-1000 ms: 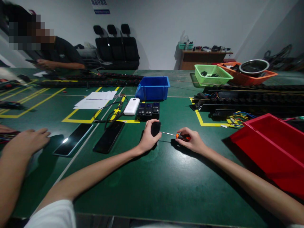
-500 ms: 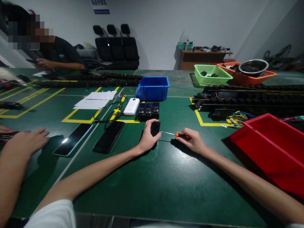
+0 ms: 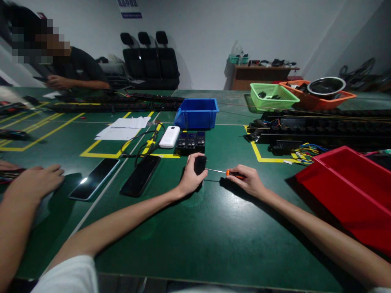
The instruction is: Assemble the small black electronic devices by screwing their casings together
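My left hand (image 3: pixel 192 178) is closed around a small black box-shaped part (image 3: pixel 200 165), held upright on the green table. In my right hand (image 3: pixel 249 180) is a screwdriver (image 3: pixel 235 175) with an orange and black handle. Its thin metal shaft points left, and the tip meets the right side of the black part; whether it sits in a screw is too small to tell. Just behind my left hand stand several similar black modules (image 3: pixel 191 142) in a row. A white power bank (image 3: pixel 170 137) lies beside them.
Two phones, a black one (image 3: pixel 141 176) and a blue-edged one (image 3: pixel 95 179), lie left of my forearm. A blue bin (image 3: pixel 197 113) stands behind; a red bin (image 3: pixel 348 195) is at right. A co-worker's hand (image 3: pixel 36 183) rests at far left. Another person (image 3: pixel 81 69) sits across the table.
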Available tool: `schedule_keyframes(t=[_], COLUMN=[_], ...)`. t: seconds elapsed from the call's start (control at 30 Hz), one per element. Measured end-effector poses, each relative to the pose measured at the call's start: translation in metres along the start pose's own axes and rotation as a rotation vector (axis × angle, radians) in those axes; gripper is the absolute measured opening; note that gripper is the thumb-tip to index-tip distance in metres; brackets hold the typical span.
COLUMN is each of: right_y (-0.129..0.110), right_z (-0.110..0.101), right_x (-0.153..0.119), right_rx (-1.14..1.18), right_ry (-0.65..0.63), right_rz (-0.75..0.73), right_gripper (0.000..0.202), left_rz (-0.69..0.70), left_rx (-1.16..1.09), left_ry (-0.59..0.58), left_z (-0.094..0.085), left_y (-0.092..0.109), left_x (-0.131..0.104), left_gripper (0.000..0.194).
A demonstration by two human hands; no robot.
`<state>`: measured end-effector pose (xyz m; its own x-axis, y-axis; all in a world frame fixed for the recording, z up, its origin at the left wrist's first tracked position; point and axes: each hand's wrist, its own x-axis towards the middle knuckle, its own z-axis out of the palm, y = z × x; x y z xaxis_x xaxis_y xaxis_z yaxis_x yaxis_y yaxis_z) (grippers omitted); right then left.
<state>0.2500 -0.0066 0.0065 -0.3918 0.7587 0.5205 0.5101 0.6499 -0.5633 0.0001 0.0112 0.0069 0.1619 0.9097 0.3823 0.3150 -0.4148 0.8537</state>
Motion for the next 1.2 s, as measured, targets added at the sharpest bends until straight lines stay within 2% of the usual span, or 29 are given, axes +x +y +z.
schedule_keyframes(t=[0.5,0.63,0.73,1.2], right_y=[-0.0014,0.0013,0.0011,-0.001], right_z=[0.002,0.0046,0.0038,0.0001], right_x=[-0.0009,-0.0016,-0.0008,-0.0001], right_rx=[-0.051,-0.054,-0.063,-0.078], right_ry=[0.035,0.076,0.062,0.038], right_rz=[-0.018,-0.045,-0.052,-0.075], right_gripper=[0.023,0.015,0.01,0.018], left_rz=[0.002,0.005,0.001,-0.005], left_rx=[-0.01,0.005,0.012,-0.008], left_ry=[0.0,-0.011,-0.01,0.007], left_z=[-0.0003,-0.0005,-0.0005,-0.0001], left_y=[0.0015,0.0015,0.0012,-0.0001], left_x=[0.0003,0.0004,0.0005,-0.0002], left_gripper=[0.047,0.047,0.047,0.048])
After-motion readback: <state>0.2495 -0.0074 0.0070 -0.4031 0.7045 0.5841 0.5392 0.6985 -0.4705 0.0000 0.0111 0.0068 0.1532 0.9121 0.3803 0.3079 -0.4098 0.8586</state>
